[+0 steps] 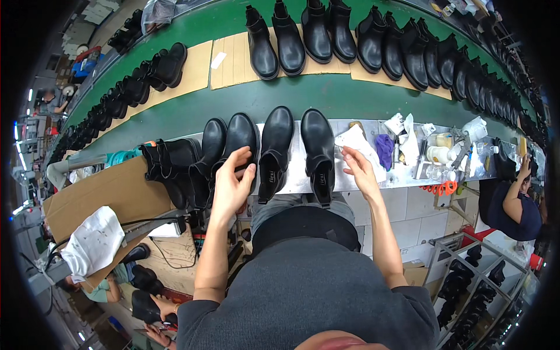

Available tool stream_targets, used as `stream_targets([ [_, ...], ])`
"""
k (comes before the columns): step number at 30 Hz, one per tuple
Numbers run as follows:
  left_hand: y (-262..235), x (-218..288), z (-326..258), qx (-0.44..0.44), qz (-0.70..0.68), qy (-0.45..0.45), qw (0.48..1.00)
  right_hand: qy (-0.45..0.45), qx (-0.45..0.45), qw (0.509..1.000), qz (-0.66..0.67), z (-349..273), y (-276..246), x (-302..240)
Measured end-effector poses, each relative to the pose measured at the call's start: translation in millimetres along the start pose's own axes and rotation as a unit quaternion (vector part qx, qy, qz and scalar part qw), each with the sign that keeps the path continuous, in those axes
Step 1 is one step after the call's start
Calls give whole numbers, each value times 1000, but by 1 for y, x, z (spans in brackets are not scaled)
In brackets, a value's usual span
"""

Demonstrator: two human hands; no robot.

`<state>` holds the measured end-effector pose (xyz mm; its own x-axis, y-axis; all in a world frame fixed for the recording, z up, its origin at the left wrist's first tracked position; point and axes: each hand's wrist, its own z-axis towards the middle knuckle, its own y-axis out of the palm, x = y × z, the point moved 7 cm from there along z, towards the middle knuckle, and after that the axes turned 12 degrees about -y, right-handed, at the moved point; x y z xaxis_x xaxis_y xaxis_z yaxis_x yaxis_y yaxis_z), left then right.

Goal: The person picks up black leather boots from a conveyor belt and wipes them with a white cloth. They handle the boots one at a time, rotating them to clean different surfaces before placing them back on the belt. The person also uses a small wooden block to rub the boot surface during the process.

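Observation:
Two black ankle boots stand side by side in front of me on the metal bench edge, a left boot (278, 129) and a right boot (318, 134), toes pointing away. My left hand (234, 185) is beside another black boot (241, 131), its fingers loosely bent and apart from the thumb, with nothing seen in it. Whether its fingertips touch that boot, I cannot tell. My right hand (361, 172) hovers to the right of the right boot, by a white cloth (361, 149). Its thumb and fingers are apart, and it holds nothing.
More black boots (169, 157) crowd the bench at left by a cardboard sheet (105, 195). A row of boots (318, 35) stands on cardboard along the green conveyor (233, 99). At right are a purple cloth (384, 150), bottles (475, 128) and a co-worker (513, 204).

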<state>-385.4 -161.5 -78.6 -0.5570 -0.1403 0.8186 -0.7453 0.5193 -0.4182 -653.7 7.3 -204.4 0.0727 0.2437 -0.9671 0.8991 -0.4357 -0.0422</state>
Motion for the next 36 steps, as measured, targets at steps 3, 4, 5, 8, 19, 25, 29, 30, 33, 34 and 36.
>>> stream_targets([
  [3,16,-40,25,-40,104,-14,994,-102,-75,983,-133,3,22,-36],
  [4,26,-49,32,-50,132,-8,990,-147,-107,961,-207,4,34,-53],
  [5,39,-61,42,-42,149,10,988,-150,-158,947,-235,6,49,-63],
  [8,52,-66,64,-30,165,-130,977,-67,-127,939,-311,19,59,-31],
  [19,53,-48,3,-251,-539,-163,787,63,14,775,628,-24,8,44],
  [25,102,-46,-2,-328,-668,-141,653,57,33,757,650,-29,49,38],
  [29,90,-46,0,-324,-689,-108,639,40,30,786,617,-22,34,18],
  [30,77,-48,1,-315,-689,-98,646,31,26,797,602,-19,27,9],
  [33,19,-60,10,-260,-627,-78,730,-17,14,858,514,-12,-4,-32],
  [34,4,-62,12,-233,-581,-72,776,-41,7,888,458,-8,-11,-48],
  [36,-14,-50,17,-164,-432,-60,885,-76,-17,955,286,2,-14,-74],
])
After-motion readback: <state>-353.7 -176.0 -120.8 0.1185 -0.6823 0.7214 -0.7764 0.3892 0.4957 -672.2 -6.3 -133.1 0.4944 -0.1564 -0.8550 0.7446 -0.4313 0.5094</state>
